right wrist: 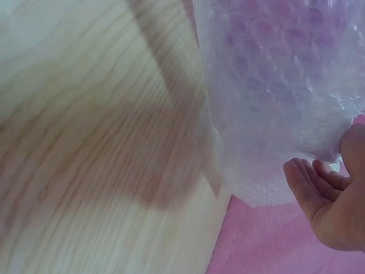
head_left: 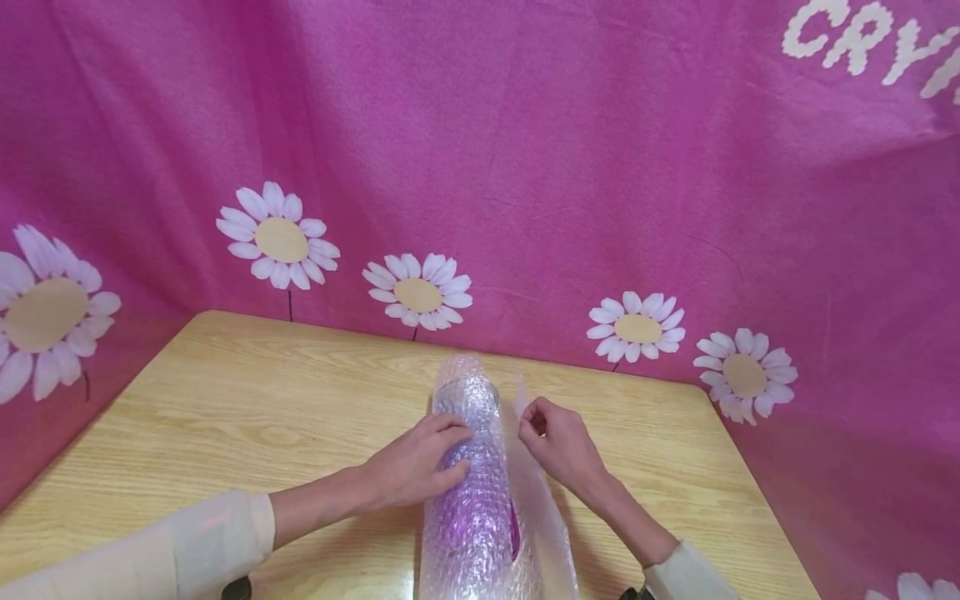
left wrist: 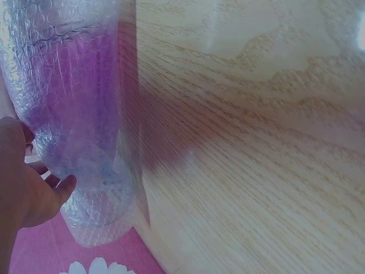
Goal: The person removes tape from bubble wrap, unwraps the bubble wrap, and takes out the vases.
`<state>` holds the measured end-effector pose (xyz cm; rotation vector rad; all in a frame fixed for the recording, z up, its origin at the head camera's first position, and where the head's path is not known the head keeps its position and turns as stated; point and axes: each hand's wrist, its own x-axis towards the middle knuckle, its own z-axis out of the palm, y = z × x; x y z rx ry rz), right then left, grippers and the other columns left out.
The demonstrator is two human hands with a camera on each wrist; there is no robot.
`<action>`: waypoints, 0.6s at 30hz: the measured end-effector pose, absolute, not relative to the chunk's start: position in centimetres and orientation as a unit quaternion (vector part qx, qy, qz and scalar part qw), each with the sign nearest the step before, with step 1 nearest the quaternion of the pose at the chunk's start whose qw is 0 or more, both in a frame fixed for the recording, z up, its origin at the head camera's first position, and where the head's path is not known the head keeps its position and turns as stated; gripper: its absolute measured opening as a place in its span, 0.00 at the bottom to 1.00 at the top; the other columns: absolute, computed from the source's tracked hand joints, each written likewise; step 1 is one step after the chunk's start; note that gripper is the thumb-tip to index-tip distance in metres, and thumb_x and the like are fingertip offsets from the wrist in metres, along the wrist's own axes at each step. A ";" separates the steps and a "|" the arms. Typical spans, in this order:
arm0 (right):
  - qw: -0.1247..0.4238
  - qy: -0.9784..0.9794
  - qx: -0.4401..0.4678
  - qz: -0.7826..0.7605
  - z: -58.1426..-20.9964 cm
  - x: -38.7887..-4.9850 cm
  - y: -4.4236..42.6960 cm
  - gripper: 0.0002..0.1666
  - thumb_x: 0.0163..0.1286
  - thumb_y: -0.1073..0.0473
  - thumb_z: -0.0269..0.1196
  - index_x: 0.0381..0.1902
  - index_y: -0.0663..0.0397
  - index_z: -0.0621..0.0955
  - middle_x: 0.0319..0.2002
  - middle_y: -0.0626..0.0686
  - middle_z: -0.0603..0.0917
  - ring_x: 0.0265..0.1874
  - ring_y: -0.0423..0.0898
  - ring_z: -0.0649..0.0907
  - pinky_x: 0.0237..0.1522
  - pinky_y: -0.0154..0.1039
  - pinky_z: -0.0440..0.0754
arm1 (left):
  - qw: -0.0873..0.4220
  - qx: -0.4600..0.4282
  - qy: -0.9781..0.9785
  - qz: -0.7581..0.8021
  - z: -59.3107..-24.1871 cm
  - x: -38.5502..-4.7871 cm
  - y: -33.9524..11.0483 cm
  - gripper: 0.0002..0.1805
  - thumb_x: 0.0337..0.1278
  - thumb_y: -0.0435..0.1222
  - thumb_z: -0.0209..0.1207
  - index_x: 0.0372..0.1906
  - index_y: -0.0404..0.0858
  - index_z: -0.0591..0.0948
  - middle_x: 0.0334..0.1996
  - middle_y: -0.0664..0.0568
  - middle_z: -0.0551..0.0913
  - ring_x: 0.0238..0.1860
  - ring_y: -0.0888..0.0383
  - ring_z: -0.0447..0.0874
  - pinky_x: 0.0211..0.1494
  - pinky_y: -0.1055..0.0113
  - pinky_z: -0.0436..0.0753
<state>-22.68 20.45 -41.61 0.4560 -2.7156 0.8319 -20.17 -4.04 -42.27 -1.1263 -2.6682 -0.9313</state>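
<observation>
A long rounded bundle (head_left: pixel 476 500) lies on the table, wrapped in clear bubble wrap (right wrist: pixel 262 125). Purple contents (left wrist: pixel 80 91) show through the film; their exact kind is hidden. My left hand (head_left: pixel 416 467) rests on the bundle's upper side from the left, its fingers and thumb spread apart on the wrap. On the other side, my right hand (head_left: pixel 562 442) pinches the edge of a loose flap (head_left: pixel 536 492) of the bubble wrap and holds it up, off the bundle. In the right wrist view, the wrap's edge runs between thumb and fingers (right wrist: pixel 302 177).
The wood-grain table (head_left: pixel 300 392) runs out on both sides of the bundle. A pink cloth (head_left: pixel 480 150) printed with white daisies hangs behind and beside it. The bundle's far end lies close to the table's back edge.
</observation>
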 end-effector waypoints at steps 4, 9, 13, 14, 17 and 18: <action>0.129 -0.939 0.147 0.282 -41.9 -22.5 21.1 0.03 0.60 0.65 0.62 0.28 0.52 0.79 0.22 0.42 0.78 0.22 0.38 0.76 0.27 0.35 0.77 | 0.054 -0.371 -0.876 -0.304 -42.3 -20.2 -4.1 0.23 0.63 0.38 0.59 0.59 0.28 0.79 0.58 0.40 0.76 0.61 0.45 0.73 0.67 0.53 0.73; 0.123 -0.944 0.137 0.275 -42.2 -22.4 21.9 0.05 0.60 0.65 0.64 0.28 0.51 0.79 0.21 0.42 0.77 0.21 0.38 0.75 0.26 0.35 0.77 | 0.053 -0.371 -0.877 -0.302 -42.4 -20.2 -4.0 0.24 0.64 0.39 0.59 0.60 0.28 0.78 0.58 0.40 0.76 0.62 0.45 0.73 0.67 0.53 0.72; 0.121 -0.947 0.134 0.267 -42.5 -22.3 22.5 0.03 0.60 0.64 0.64 0.28 0.52 0.79 0.21 0.42 0.77 0.21 0.38 0.75 0.25 0.35 0.76 | 0.053 -0.372 -0.875 -0.305 -42.3 -20.2 -4.0 0.23 0.64 0.38 0.59 0.59 0.28 0.78 0.58 0.40 0.76 0.61 0.45 0.73 0.67 0.53 0.73; 0.120 -0.947 0.132 0.266 -42.5 -22.2 22.7 0.03 0.60 0.64 0.64 0.29 0.53 0.79 0.22 0.43 0.77 0.21 0.38 0.75 0.25 0.35 0.76 | 0.052 -0.372 -0.875 -0.304 -42.3 -20.1 -4.0 0.23 0.64 0.38 0.59 0.60 0.28 0.78 0.58 0.40 0.76 0.62 0.45 0.73 0.67 0.53 0.73; 0.113 -0.949 0.126 0.266 -42.5 -22.1 23.0 0.03 0.62 0.64 0.63 0.29 0.54 0.78 0.22 0.44 0.76 0.21 0.39 0.74 0.25 0.35 0.75 | 0.050 -0.371 -0.876 -0.305 -42.3 -20.1 -4.0 0.23 0.64 0.38 0.59 0.60 0.28 0.78 0.58 0.40 0.76 0.62 0.45 0.73 0.67 0.53 0.73; 0.111 -0.950 0.122 0.266 -42.5 -22.0 23.2 0.03 0.62 0.65 0.63 0.30 0.54 0.78 0.22 0.44 0.76 0.21 0.39 0.74 0.24 0.35 0.75 | 0.048 -0.370 -0.876 -0.304 -42.3 -20.1 -4.0 0.23 0.64 0.38 0.59 0.60 0.28 0.78 0.58 0.40 0.76 0.62 0.45 0.73 0.67 0.53 0.73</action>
